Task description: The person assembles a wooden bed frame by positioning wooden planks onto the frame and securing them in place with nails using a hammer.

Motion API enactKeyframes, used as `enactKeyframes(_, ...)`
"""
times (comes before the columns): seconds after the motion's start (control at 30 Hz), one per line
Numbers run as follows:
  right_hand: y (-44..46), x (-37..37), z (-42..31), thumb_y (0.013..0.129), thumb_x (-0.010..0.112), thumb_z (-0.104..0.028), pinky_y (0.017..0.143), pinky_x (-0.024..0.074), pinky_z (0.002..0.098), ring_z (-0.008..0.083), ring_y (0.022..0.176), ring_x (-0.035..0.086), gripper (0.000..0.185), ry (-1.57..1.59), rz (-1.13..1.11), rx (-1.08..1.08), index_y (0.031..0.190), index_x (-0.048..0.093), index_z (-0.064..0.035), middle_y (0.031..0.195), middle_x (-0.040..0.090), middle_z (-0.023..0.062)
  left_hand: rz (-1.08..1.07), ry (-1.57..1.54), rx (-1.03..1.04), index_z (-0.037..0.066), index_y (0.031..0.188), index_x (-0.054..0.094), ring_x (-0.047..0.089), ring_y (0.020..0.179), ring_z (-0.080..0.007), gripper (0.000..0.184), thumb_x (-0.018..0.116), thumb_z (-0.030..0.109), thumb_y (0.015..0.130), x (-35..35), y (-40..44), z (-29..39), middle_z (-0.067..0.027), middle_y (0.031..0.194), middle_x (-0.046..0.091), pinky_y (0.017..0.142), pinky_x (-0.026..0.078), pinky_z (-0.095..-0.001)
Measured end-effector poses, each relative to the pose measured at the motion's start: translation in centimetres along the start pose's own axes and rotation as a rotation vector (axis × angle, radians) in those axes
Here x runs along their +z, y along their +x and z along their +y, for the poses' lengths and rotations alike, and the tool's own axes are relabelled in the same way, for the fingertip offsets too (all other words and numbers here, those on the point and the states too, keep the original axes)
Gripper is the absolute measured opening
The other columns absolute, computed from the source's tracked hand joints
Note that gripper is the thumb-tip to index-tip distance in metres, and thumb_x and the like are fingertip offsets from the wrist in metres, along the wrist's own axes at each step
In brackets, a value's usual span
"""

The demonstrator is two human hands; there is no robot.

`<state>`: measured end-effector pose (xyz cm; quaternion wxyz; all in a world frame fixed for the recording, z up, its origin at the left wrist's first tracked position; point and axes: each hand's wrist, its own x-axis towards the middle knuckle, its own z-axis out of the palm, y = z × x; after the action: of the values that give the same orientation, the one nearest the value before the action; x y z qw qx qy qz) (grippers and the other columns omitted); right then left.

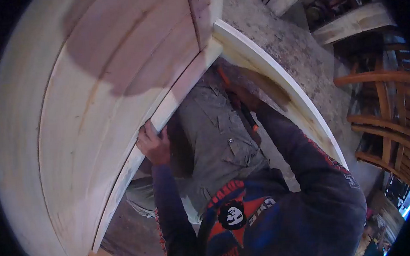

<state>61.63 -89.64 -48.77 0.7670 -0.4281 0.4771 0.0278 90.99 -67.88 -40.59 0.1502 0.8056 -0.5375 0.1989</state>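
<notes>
A large pale wooden panel (pixel 83 111) with dark seam lines fills the left side. Along its lower edge runs a narrow wooden rail (pixel 171 99), and my left hand (pixel 155 143) is wrapped over it, thumb on one side and fingers on the other. My right hand (pixel 241 96) is lower down in shadow, near the corner where the rail meets a curved wooden board (pixel 283 75). It is closed around a dark tool with orange parts (pixel 223 76); the far end of the tool is hard to make out.
Brown slatted wooden furniture (pixel 374 77) stands at the right. A pale wooden frame piece (pixel 355 23) is at the upper right, beyond the rough, stained floor (pixel 274 31). My legs are beneath the rail, and assorted items lie at the lower right.
</notes>
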Motion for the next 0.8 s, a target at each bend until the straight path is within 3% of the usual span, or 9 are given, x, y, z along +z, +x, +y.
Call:
enactKeyframes(0.17,0.8,0.1,3.6,0.096,0.052,-0.045,0.074,0.0441,0.0317,0.0146,0.085,0.056,0.045,-0.117,0.132,-0.17,0.118,0.059,-0.0065,0.099,0.059,0.0066,0.011,-0.006,-0.001,0.008,0.128,0.055,0.058,0.096,-0.0344,0.065,0.079,0.037,0.075,0.1,-0.2,-0.2,-0.0157,0.109,0.056,0.081,0.045,-0.0466)
enactKeyframes(0.5,0.9,0.5,1.5,0.095,0.051,-0.05,0.059,0.0415,0.0295,0.0096,0.069,0.053,0.046,-0.243,0.25,-0.36,0.104,0.062,-0.0059,0.082,0.056,-0.0012,-0.009,0.02,0.021,0.008,0.128,0.056,0.057,0.095,-0.0332,0.059,0.075,0.037,0.08,0.0,0.0,-0.3,-0.0142,0.11,0.057,0.078,0.044,-0.0461)
enactKeyframes(0.67,-3.9,2.5,3.1,0.095,0.05,-0.051,0.056,0.0423,0.0314,0.012,0.067,0.054,0.048,-0.294,0.303,-0.29,0.104,0.061,-0.005,0.082,0.058,0.0014,0.043,0.022,-0.006,0.008,0.128,0.057,0.058,0.093,-0.0317,0.058,0.075,0.035,0.081,-0.4,0.3,0.1,-0.014,0.109,0.058,0.076,0.044,-0.0446)
enactKeyframes(0.77,-9.1,2.3,6.4,0.095,0.057,-0.042,0.053,0.045,0.0335,0.0144,0.062,0.055,0.043,-0.34,0.391,-0.124,0.112,0.06,-0.0025,0.083,0.061,0.0066,0.042,0.016,-0.023,0.008,0.129,0.058,0.059,0.091,-0.0311,0.057,0.075,0.034,0.081,-0.4,-0.2,0.1,-0.0139,0.109,0.058,0.075,0.044,-0.044)
enactKeyframes(0.8,-10.3,2.0,8.3,0.094,0.06,-0.037,0.052,0.046,0.0337,0.0151,0.061,0.056,0.04,-0.294,0.398,-0.187,0.113,0.059,-0.0018,0.083,0.062,0.008,0.042,0.026,-0.019,0.008,0.128,0.058,0.059,0.091,-0.0308,0.057,0.075,0.033,0.081,-0.3,-0.2,0.0,-0.0137,0.109,0.058,0.075,0.044,-0.0438)
